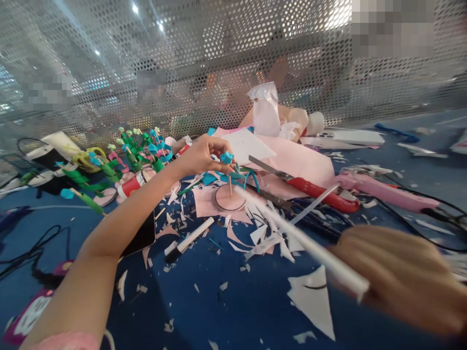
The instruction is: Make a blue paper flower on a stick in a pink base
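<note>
My left hand (213,153) is closed around a blue paper flower (226,157), its fingertips pinching at the bloom. Below it, a thin wooden stick (230,187) rises from a round pink base (237,201) with a dark rim. Curled blue paper strips (251,180) hang beside the stick. My right hand (397,277), smeared by motion, is closed on a long white rod (302,240). The rod's far end points at the pink base; its exact kind is unclear, and the fingers are partly hidden.
Several paper flowers with green stems (133,158) stand at left. Right of centre lie a red-handled bladed tool (321,192) and a pink glue gun (386,192) with a cord. Paper scraps (314,296) litter the blue surface. A perforated metal screen (226,63) rises behind.
</note>
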Available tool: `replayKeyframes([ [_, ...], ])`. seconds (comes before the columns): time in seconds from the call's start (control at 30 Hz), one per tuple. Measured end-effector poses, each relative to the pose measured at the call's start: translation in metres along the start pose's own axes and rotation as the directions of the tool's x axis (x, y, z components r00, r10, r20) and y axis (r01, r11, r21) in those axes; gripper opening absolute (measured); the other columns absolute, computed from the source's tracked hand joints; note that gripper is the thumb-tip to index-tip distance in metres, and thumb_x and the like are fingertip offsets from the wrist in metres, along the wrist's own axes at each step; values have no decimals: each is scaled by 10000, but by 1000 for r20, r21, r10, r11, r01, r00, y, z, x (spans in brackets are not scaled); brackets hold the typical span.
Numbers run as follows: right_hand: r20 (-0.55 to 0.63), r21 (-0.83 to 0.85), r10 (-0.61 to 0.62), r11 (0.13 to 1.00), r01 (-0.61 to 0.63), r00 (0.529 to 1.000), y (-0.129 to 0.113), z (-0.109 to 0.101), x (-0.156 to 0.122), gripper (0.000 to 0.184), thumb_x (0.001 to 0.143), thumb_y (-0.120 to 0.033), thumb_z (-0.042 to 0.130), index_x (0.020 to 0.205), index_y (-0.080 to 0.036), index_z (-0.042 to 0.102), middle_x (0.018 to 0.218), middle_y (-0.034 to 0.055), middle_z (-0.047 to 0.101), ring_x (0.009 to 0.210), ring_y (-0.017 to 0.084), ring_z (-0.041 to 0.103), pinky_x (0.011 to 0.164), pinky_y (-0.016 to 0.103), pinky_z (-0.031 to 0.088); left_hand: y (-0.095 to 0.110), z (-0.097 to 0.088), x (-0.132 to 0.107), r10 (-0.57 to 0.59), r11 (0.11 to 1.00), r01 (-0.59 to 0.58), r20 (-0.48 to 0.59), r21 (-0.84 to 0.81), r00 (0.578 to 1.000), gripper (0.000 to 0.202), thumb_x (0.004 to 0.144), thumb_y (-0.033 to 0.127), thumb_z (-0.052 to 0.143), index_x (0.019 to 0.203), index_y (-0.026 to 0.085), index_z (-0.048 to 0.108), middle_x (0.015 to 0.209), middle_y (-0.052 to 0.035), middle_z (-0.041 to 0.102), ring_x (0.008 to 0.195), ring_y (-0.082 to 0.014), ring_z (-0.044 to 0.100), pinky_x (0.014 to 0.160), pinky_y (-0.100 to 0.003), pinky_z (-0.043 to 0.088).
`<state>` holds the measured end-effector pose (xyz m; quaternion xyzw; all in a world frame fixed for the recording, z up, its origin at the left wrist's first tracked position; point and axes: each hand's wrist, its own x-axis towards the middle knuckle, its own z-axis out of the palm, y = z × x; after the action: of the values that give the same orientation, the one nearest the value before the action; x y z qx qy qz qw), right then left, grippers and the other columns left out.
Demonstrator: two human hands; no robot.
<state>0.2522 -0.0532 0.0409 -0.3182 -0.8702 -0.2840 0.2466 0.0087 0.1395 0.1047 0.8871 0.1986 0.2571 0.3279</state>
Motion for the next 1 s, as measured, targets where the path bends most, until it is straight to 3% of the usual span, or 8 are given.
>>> replayKeyframes([
  [0.07, -26, 27, -131, 991, 132, 991, 0, -1, -1, 319, 954, -178, 247, 784, -222, 514, 598, 18, 595, 561, 155, 577, 578, 323, 469, 0, 0, 0, -4, 1000, 4, -2, -1, 1000, 338, 541, 380, 808, 662, 120, 631, 715, -43, 685, 643, -99, 611, 585, -217, 485],
  [0.23, -30, -53, 10, 999, -11, 1000, 3, -2, 1, 265, 945, -192, 358, 716, -212, 490, 535, 3, 534, 492, 133, 524, 501, 284, 438, 1, -1, 0, -10, 1000, 10, -9, 7, 1000, 344, 536, 386, 811, 666, 118, 639, 716, -44, 683, 642, -96, 604, 588, -218, 481],
  [0.37, -30, 5, -194, 981, 194, 981, 1, -1, 3, 372, 950, -166, 262, 717, -208, 548, 603, 31, 596, 564, 152, 574, 571, 325, 474, 1, 0, 0, -17, 1000, 17, -11, 10, 1000, 360, 537, 412, 805, 674, 124, 638, 726, -40, 685, 640, -95, 608, 580, -216, 483],
  [0.5, -27, -42, -47, 998, 46, 999, 1, -1, 2, 355, 957, -223, 337, 655, -193, 522, 512, 16, 528, 460, 127, 494, 468, 288, 415, 0, -1, 0, -15, 1000, 15, -13, 14, 1000, 356, 540, 404, 806, 681, 123, 641, 721, -38, 684, 645, -95, 612, 587, -214, 486],
  [0.63, -40, -19, -188, 982, 187, 981, -2, -2, 1, 396, 952, -164, 267, 700, -207, 569, 592, 34, 584, 563, 159, 567, 586, 333, 462, -1, -1, 1, -9, 1000, 9, -4, 10, 1000, 357, 545, 408, 804, 680, 122, 638, 728, -41, 687, 652, -97, 617, 598, -217, 495],
  [0.77, -22, -99, -54, 994, 51, 998, 0, -1, 1, 391, 959, -246, 338, 616, -201, 519, 514, 22, 541, 464, 127, 513, 474, 284, 424, -2, 0, 1, -18, 999, 19, -15, 29, 1000, 365, 546, 420, 799, 688, 125, 638, 736, -39, 689, 655, -97, 617, 588, -213, 489],
  [0.93, -26, -58, -181, 982, 180, 983, -1, 0, 4, 380, 939, -130, 289, 699, -209, 573, 577, 27, 603, 557, 159, 585, 582, 327, 474, -1, 0, 0, -13, 1000, 13, -1, 16, 1000, 348, 555, 402, 797, 694, 123, 641, 741, -47, 688, 648, -96, 613, 577, -213, 478],
  [1.0, -54, -117, -42, 993, 35, 998, -2, 1, 4, 397, 954, -180, 313, 615, -211, 517, 496, 10, 545, 479, 141, 545, 493, 293, 433, -1, 0, 0, -16, 1000, 17, -9, 16, 1000, 341, 554, 393, 799, 691, 123, 643, 730, -44, 685, 642, -96, 607, 572, -214, 475],
])
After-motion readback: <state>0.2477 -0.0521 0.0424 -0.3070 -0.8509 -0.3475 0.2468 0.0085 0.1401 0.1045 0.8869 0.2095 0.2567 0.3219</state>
